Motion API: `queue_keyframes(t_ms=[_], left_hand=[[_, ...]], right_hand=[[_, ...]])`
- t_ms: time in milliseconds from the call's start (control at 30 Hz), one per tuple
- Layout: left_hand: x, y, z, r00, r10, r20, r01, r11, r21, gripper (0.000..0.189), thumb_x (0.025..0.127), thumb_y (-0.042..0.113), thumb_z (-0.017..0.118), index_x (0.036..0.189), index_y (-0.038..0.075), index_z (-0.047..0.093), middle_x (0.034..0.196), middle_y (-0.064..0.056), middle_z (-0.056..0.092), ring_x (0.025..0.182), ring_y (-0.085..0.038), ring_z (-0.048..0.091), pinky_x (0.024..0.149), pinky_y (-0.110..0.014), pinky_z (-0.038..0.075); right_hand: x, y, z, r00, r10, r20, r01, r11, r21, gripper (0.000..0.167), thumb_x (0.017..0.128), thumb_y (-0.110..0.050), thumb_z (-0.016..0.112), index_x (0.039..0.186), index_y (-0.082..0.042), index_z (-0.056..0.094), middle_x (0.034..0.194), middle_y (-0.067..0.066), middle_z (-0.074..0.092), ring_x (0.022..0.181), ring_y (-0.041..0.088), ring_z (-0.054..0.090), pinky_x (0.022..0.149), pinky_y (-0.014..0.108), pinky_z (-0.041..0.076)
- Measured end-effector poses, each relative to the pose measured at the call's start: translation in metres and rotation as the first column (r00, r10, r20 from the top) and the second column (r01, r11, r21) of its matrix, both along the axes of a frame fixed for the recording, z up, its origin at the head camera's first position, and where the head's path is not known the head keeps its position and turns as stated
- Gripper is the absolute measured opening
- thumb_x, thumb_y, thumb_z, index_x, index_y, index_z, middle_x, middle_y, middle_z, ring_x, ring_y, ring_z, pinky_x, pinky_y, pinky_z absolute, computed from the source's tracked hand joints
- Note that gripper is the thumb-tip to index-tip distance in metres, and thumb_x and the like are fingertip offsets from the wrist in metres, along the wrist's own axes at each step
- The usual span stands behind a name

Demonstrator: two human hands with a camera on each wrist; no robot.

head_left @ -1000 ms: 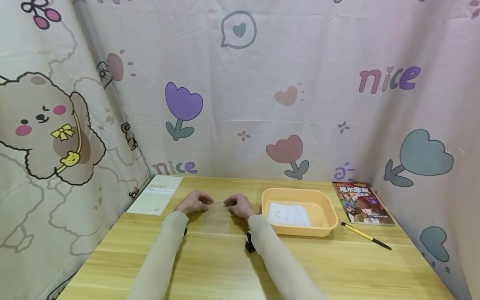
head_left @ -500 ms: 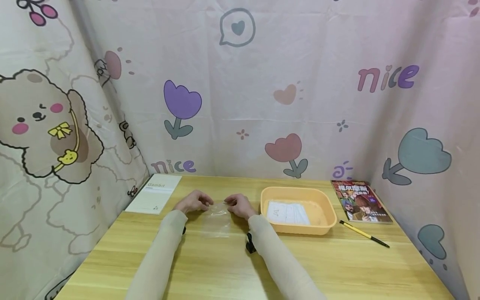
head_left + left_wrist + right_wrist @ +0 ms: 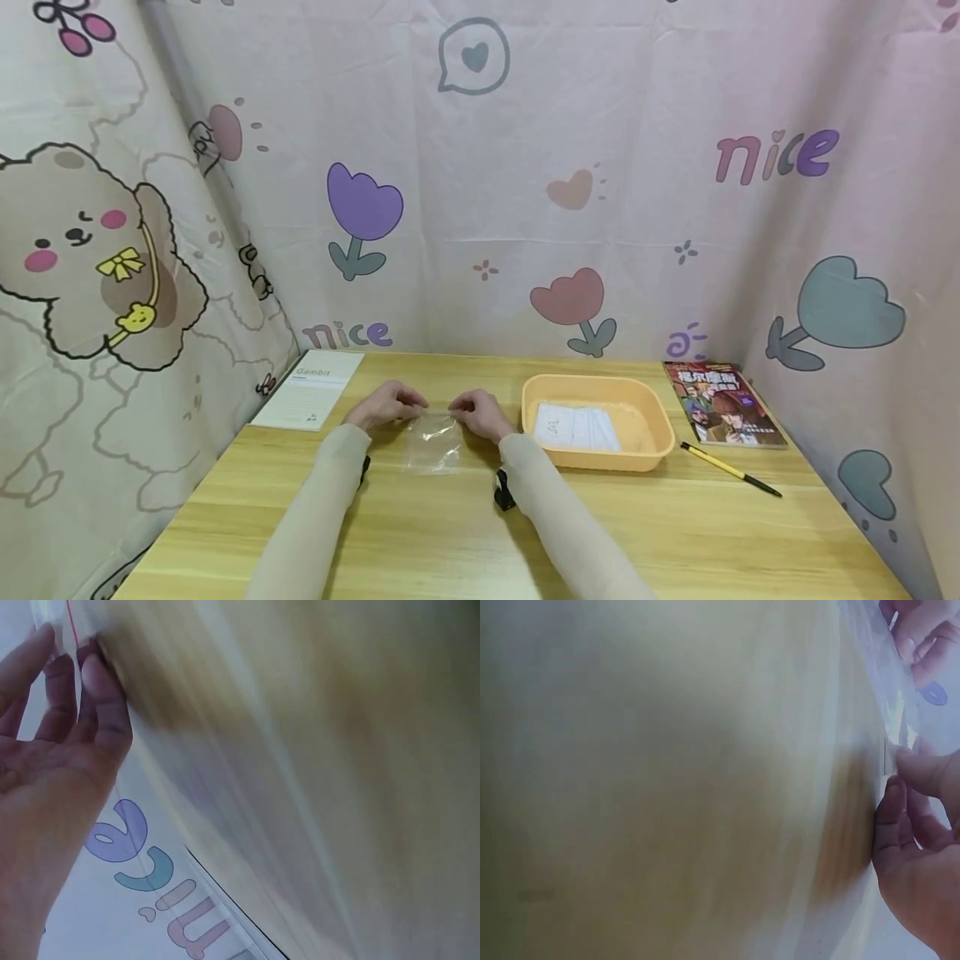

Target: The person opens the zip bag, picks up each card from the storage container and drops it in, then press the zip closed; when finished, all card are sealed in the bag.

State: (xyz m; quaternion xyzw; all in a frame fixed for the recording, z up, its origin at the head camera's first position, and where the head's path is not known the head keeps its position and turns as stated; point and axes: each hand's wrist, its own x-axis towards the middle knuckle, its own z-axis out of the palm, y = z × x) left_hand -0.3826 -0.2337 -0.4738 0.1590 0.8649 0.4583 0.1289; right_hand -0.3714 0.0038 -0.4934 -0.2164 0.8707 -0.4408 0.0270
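Note:
A clear plastic zip bag (image 3: 433, 446) lies toward the middle of the table, its top edge facing the back. My left hand (image 3: 387, 403) pinches the top left corner between thumb and fingertips. At the top right corner my right hand (image 3: 482, 413) pinches the same edge. A thin red line along the bag's edge (image 3: 73, 622) shows beside the fingers in the left wrist view. In the right wrist view the transparent film (image 3: 891, 697) stretches between both hands. Whether the seal is parted cannot be made out.
Right of the hands stands a yellow plastic basket (image 3: 652, 417) holding a flat white packet (image 3: 573, 427). A yellow and black pen (image 3: 731, 469) and a comic-style magazine (image 3: 726, 406) lie farther right. A white notebook (image 3: 309, 390) lies at the back left, before a patterned curtain (image 3: 465, 167).
The bag shows more glare and creases than a second ago, its top edge a little lower. Both hands keep their pinch and have barely shifted.

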Motion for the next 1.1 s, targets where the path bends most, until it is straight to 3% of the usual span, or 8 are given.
queue_keyframes(t_ms=[133, 333, 467, 667, 900, 1100], left_hand=[[0.002, 0.001, 0.001, 0.998, 0.043, 0.049, -0.048, 0.995, 0.090, 0.025, 0.090, -0.002, 0.062, 0.113, -0.004, 0.068, 0.105, -0.019, 0.067, 0.081, -0.019, 0.062, 0.070, -0.029, 0.056], [0.007, 0.006, 0.007, 0.998, 0.059, -0.036, -0.057, 0.996, 0.067, 0.023, 0.094, 0.003, 0.060, 0.115, -0.001, 0.069, 0.109, -0.018, 0.066, 0.079, -0.020, 0.064, 0.070, -0.032, 0.059], [0.009, 0.011, 0.010, 0.995, 0.079, -0.063, -0.072, 0.991, 0.109, 0.024, 0.096, 0.006, 0.059, 0.118, 0.000, 0.067, 0.117, -0.021, 0.064, 0.083, -0.021, 0.067, 0.075, -0.035, 0.061], [0.011, 0.016, 0.016, 0.994, 0.084, -0.065, -0.065, 0.965, 0.252, 0.029, 0.096, 0.009, 0.062, 0.121, -0.006, 0.063, 0.120, -0.027, 0.064, 0.100, -0.033, 0.068, 0.085, -0.039, 0.061], [0.017, 0.020, 0.020, 0.992, 0.090, -0.093, -0.056, 0.946, 0.318, 0.038, 0.095, 0.018, 0.065, 0.121, -0.009, 0.062, 0.120, -0.032, 0.062, 0.105, -0.043, 0.065, 0.082, -0.031, 0.061], [0.022, 0.032, 0.025, 0.986, 0.149, -0.080, -0.110, 0.922, 0.371, 0.039, 0.094, 0.025, 0.067, 0.117, -0.007, 0.065, 0.107, -0.026, 0.068, 0.092, -0.031, 0.069, 0.076, -0.027, 0.060]], right_hand=[[0.002, 0.000, 0.002, 0.999, -0.032, -0.007, 0.032, 0.999, -0.037, 0.016, 0.097, -0.007, 0.059, 0.104, -0.007, 0.074, 0.105, 0.006, 0.073, 0.092, 0.016, 0.064, 0.080, 0.028, 0.056], [0.007, 0.002, 0.006, 0.991, -0.096, -0.092, 0.090, 0.993, -0.072, 0.019, 0.100, -0.006, 0.053, 0.104, -0.007, 0.071, 0.102, 0.007, 0.071, 0.082, 0.013, 0.060, 0.071, 0.025, 0.052], [0.012, 0.005, 0.009, 0.987, -0.140, -0.081, 0.127, 0.981, -0.145, 0.020, 0.100, -0.006, 0.052, 0.106, -0.005, 0.071, 0.100, 0.010, 0.071, 0.081, 0.013, 0.062, 0.069, 0.024, 0.054], [0.018, 0.009, 0.012, 0.984, -0.177, 0.000, 0.170, 0.945, -0.280, 0.020, 0.098, -0.007, 0.057, 0.110, 0.001, 0.072, 0.100, 0.014, 0.073, 0.087, 0.017, 0.068, 0.070, 0.022, 0.058], [0.028, 0.012, 0.022, 0.973, -0.215, 0.080, 0.229, 0.883, -0.411, 0.024, 0.095, -0.015, 0.063, 0.111, 0.000, 0.073, 0.104, 0.014, 0.074, 0.096, 0.025, 0.070, 0.080, 0.028, 0.060], [0.034, 0.021, 0.034, 0.960, -0.276, 0.042, 0.266, 0.862, -0.432, 0.021, 0.093, -0.018, 0.067, 0.107, -0.006, 0.076, 0.103, 0.010, 0.075, 0.094, 0.020, 0.071, 0.082, 0.030, 0.060]])
